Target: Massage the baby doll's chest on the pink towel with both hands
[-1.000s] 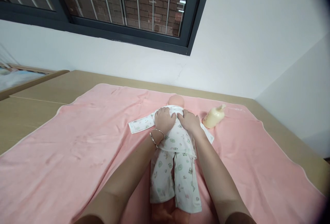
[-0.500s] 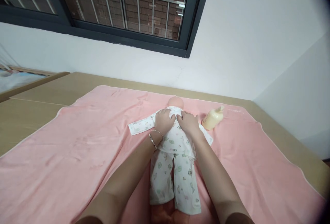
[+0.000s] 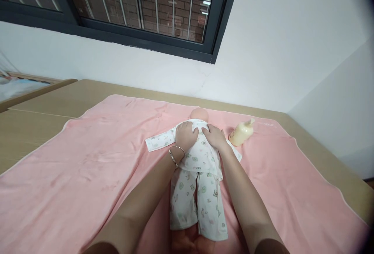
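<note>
A baby doll (image 3: pixel 199 114) lies on a pink blanket (image 3: pixel 87 160), its head away from me and its feet toward me. It wears a white patterned top (image 3: pixel 201 154) and matching trousers (image 3: pixel 184 203). My left hand (image 3: pixel 186 135) rests flat on the upper left of the top, fingers extended, a thin bangle (image 3: pixel 177 156) at the wrist. On the other side of the doll's upper body lies my right hand (image 3: pixel 214 136), also open, thumb pointing inward. The doll's left-side sleeve (image 3: pixel 160 141) stretches outward; the right-side one is partly hidden by my forearm.
A cream pump bottle (image 3: pixel 241 132) is on the blanket right of the doll. Beneath the blanket is a wooden surface (image 3: pixel 37 125), backed by a white wall (image 3: pixel 248 78) with a dark-framed window (image 3: pixel 146 37). A wooden edge (image 3: pixel 41 93) runs at far left.
My right hand has shifted very slightly outward, leaving a wider gap between the thumbs. The doll and bottle stay in place.
</note>
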The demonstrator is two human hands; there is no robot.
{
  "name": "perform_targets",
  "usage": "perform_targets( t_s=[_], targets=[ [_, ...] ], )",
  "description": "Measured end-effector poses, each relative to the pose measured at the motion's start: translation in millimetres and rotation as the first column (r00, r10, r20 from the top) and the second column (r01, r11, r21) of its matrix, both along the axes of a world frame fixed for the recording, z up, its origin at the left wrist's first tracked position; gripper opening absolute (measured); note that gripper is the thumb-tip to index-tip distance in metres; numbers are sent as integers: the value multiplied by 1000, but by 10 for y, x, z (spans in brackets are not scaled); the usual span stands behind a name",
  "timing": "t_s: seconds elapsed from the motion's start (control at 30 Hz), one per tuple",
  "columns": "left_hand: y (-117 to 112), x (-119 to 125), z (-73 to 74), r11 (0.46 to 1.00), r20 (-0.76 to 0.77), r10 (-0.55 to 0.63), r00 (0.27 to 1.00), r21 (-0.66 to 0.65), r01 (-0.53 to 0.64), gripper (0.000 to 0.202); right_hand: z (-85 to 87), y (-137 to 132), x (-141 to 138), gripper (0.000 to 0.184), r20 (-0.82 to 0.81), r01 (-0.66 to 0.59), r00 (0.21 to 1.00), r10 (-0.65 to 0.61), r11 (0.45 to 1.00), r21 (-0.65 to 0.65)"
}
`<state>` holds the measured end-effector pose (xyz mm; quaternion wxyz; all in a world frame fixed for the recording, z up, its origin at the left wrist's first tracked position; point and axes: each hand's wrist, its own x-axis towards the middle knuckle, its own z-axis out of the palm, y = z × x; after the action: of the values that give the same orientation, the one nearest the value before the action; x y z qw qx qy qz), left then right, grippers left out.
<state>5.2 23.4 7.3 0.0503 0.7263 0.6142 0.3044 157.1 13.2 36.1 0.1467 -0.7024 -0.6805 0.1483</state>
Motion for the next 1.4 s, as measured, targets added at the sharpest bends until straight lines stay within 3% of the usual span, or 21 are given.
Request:
perform_targets(
  t_s=[0.07, 0.27, 0.47, 0.6, 0.77, 0.87, 1.03, 1.17, 1.4],
  targets=[
    [-11, -4, 5, 1000, -35, -17, 999, 25, 18, 27, 10, -30, -39, 47, 27, -11, 1000, 11, 1000, 9],
    [-55, 0, -14, 994, -74, 28, 997, 103, -20, 24, 169, -266, -223, 45, 335, -85, 940, 65, 995, 45],
    [0, 12, -40, 1000, -1, 21, 1000, -8, -21, 33, 39, -101, -71, 56, 203, -60, 977, 58, 998, 2],
    [34, -1, -46, 1000, 21, -25, 999, 4, 25, 30, -34, -37, -60, 54, 198, -87, 977, 81, 996, 23],
    [20, -9, -47, 989, -12, -91, 996, 113, 92, 19, 8, -136, -211, 47, 340, -124, 936, 88, 989, 84],
    [0, 4, -53, 985, -27, -60, 998, 159, 64, 18, 58, -194, -270, 44, 378, -126, 922, 80, 987, 100],
    [-21, 24, -61, 988, -31, 24, 999, 151, -19, 22, 105, -214, -299, 40, 294, 17, 955, -34, 998, 59],
    [-12, 19, -66, 994, -26, 56, 998, 96, -53, 29, 16, -121, -253, 43, 246, 49, 966, -78, 992, 120],
    [54, 2, -89, 997, -4, -51, 999, 61, 51, 31, -153, 40, -111, 43, 145, -22, 989, -1, 987, 159]
  ],
)
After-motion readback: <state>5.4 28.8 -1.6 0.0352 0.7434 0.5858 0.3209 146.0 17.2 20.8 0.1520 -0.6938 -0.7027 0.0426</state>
